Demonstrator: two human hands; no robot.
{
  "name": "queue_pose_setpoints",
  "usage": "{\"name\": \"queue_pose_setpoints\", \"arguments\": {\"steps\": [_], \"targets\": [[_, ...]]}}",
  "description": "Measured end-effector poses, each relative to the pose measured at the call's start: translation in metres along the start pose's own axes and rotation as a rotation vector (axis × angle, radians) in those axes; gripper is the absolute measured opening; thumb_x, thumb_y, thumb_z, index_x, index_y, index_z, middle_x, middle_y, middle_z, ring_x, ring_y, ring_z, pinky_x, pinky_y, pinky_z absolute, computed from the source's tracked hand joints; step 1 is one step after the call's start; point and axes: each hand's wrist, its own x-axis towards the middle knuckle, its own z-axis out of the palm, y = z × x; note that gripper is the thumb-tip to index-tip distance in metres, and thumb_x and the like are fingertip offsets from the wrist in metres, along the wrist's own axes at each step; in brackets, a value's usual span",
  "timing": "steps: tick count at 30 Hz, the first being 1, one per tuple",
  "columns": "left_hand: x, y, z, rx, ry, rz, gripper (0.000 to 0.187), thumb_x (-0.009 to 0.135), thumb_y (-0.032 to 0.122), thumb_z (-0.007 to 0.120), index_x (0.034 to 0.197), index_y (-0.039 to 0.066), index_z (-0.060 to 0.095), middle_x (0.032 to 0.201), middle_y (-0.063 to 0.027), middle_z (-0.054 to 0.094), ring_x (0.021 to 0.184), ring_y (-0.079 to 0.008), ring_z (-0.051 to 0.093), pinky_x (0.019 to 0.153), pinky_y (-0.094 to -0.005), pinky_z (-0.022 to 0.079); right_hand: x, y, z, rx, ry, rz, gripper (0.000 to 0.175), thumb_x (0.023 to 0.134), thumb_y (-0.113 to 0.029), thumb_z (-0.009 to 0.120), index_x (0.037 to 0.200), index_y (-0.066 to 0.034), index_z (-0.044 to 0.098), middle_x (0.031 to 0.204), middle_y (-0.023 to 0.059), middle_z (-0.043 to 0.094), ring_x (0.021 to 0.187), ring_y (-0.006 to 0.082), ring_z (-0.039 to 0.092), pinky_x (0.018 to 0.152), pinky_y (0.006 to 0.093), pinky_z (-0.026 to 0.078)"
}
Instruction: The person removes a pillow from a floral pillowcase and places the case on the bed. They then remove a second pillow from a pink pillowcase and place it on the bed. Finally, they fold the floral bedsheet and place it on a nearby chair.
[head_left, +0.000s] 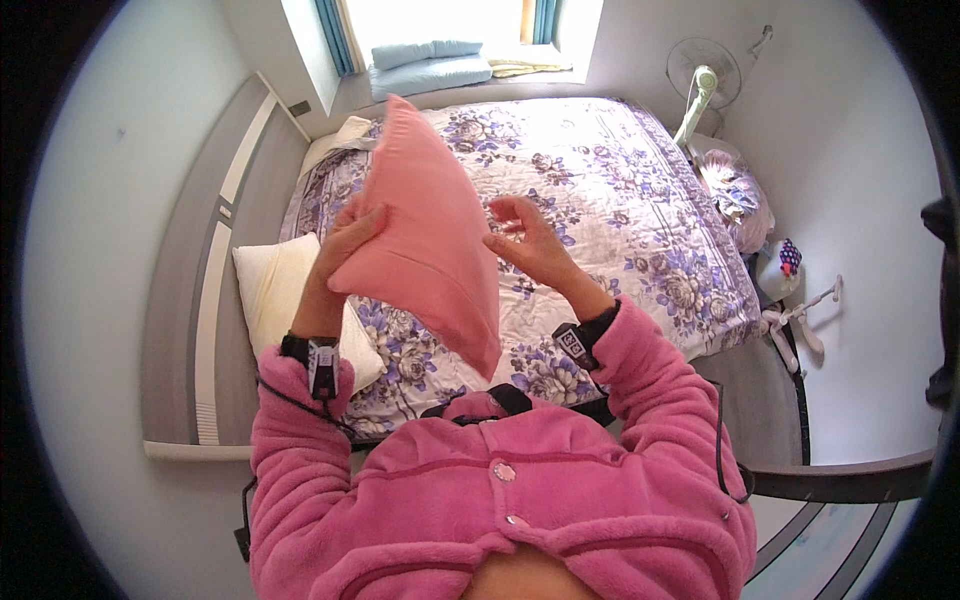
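Observation:
A pink pillow (427, 232) is held up on edge above the bed. My left hand (352, 236) grips its left side, with the thumb over the pink fabric. On the pillow's other side my right hand (525, 240) is raised, its thumb and fingers apart and nothing between them; the thumb tip is close to the pillow's edge, and whether it touches cannot be told. Beneath lies a floral quilt (660, 262) in white and purple, spread over the bed. A cream pillow (277, 270) rests by the headboard, partly hidden behind my left forearm.
A grey headboard (187, 277) borders the bed on the left. Folded light-blue bedding (431, 73) and yellow bedding (529, 60) lie on the windowsill. At the right stand a fan (703, 82), plastic bags (739, 191) of items and a white-and-grey frame (795, 322) near the wall.

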Motion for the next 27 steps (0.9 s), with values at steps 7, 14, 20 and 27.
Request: {"name": "queue_pose_setpoints", "arguments": {"steps": [7,14,20,27], "targets": [[0.021,-0.026,0.021,-0.219,-0.072,-0.019,0.033,0.095,0.022,0.064,0.123,0.003,0.059,0.109,-0.0080,0.066,0.092,-0.0171,0.067,0.079,-0.0307,0.057,-0.006,-0.066,0.018,-0.208,0.037,-0.235,0.026,0.082,-0.013,0.075,0.102,-0.0037,0.062,0.084,0.0079,0.062,0.075,0.0147,0.061,0.063,0.0314,0.049],[0.022,-0.041,0.013,-0.299,0.082,0.129,0.031,0.096,0.023,0.064,0.120,0.005,0.059,0.107,-0.0067,0.066,0.093,-0.0167,0.066,0.080,-0.0313,0.057,-0.013,-0.034,0.019,-0.183,-0.152,0.225,0.028,0.097,-0.030,0.060,0.097,-0.0031,0.069,0.074,0.0011,0.062,0.069,0.0092,0.054,0.063,0.0275,0.046],[0.024,-0.042,-0.001,-0.217,0.102,0.206,0.030,0.098,0.025,0.059,0.121,0.006,0.058,0.107,-0.0063,0.066,0.093,-0.0166,0.066,0.079,-0.0309,0.057,-0.023,-0.036,0.036,0.261,-0.220,0.126,0.016,0.096,-0.016,0.055,0.104,-0.0037,0.063,0.089,0.0038,0.056,0.083,0.0134,0.052,0.078,0.0280,0.045],[0.014,-0.050,-0.007,-0.235,0.086,0.102,0.033,0.100,0.030,0.054,0.123,0.006,0.056,0.109,-0.0059,0.065,0.094,-0.0168,0.066,0.081,-0.0323,0.056,-0.029,-0.067,0.052,0.050,-0.210,-0.322,0.018,0.087,-0.011,0.065,0.104,-0.0093,0.069,0.099,0.0085,0.051,0.097,0.0248,0.050,0.087,0.0366,0.043]]}}
